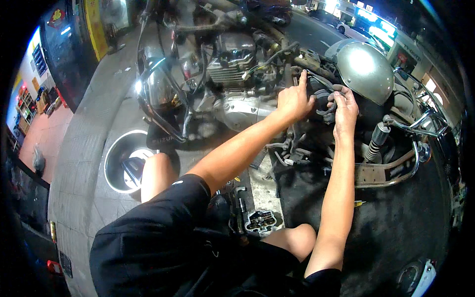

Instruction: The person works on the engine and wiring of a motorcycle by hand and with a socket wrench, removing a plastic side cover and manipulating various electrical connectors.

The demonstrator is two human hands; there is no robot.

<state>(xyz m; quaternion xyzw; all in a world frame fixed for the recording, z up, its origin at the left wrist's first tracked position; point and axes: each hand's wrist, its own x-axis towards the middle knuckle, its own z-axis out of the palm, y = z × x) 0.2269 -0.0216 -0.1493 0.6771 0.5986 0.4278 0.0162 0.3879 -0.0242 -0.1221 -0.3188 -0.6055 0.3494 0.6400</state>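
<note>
A partly stripped motorcycle stands in front of me, with its finned engine (231, 69) at the middle and a rounded silver body panel (365, 68) at the right. My left hand (295, 101) is at the frame behind the engine. Its index finger is stretched out against the dark parts there, while its other fingers are partly hidden. Fingers and thumb of my right hand (345, 106) pinch a bundle of dark cables (324, 94) just below the silver panel. Part of the bundle hangs between my two hands. Loose wires (269, 62) with a pale connector lie above the engine.
A white-rimmed basin (113, 171) holding dark pieces stands beside my left knee. On the ground between my legs lie an opened engine cover (262, 221) and several tools. A shock absorber (377, 141) and chrome rails (415, 148) project at the right. A road with cars runs behind.
</note>
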